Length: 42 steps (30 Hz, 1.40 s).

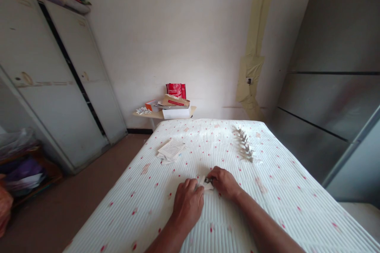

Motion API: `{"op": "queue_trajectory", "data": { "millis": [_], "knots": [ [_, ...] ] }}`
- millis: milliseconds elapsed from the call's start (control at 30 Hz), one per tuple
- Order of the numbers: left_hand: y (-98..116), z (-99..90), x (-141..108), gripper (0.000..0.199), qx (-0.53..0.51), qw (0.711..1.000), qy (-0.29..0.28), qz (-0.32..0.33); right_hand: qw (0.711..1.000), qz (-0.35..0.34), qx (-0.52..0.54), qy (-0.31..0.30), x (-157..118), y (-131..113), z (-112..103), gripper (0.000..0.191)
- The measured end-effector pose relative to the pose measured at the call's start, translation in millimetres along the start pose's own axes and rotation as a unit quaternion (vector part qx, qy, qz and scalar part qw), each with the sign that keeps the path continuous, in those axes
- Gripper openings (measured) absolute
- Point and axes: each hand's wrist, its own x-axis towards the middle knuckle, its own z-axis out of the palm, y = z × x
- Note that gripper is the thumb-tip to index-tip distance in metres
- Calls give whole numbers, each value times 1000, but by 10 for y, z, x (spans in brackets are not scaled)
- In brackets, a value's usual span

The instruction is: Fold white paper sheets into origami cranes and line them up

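Observation:
A small piece of folded paper [208, 185] lies on the white ribbed cover [237, 221] with red dots, between my two hands. My left hand [189, 201] is closed on the paper's left side, fingers bent and thumb against it. My right hand [225, 182] pinches its upper right part, where a dark printed patch shows. Further off to the left is a loose stack of printed paper sheets [171, 149]. A row of several folded paper pieces [244, 144] stands at the back right of the cover.
Behind the far edge, a small table [154, 114] bears a white box [177, 113], a red bag [176, 90] and white folded pieces [143, 110]. Cabinets [56, 75] stand at the left. A large grey cabinet [332, 91] is at the right.

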Motion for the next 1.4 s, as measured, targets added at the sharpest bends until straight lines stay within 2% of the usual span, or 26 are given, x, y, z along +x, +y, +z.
{"op": "queue_trajectory", "data": {
  "millis": [167, 300, 367, 433, 600, 733, 900, 1167, 1400],
  "knots": [
    [40, -27, 33, 15, 3, 1000, -1, -16, 999, 16, 44, -24, -15, 34, -15, 32],
    [52, -4, 72, 13, 8, 1000, 4, -9, 996, -51, 59, 44, 4, 48, 44, 46],
    [45, 11, 74, 12, 7, 1000, 9, -3, 993, -93, 65, 40, 21, 54, 78, 49],
    [38, 13, 65, 12, 2, 1000, 13, 0, 992, -109, 60, 20, 34, 62, 95, 46],
    [57, -36, 36, 11, -16, 1000, 9, -1, 993, -108, 41, 4, 27, 71, 61, 44],
    [76, -52, 40, 20, -29, 1000, 8, -5, 994, -104, 31, -4, 11, 72, 32, 44],
    [55, -35, 42, 14, -33, 999, 5, -7, 993, -105, 50, -5, -5, 105, 4, 42],
    [-15, -34, 61, 28, -17, 1000, -4, -14, 995, -84, 31, -44, -83, 21, -98, 31],
    [-100, -43, 68, 21, -60, 998, -8, -21, 992, -89, 66, -61, -104, 32, -82, 31]
  ]
}}
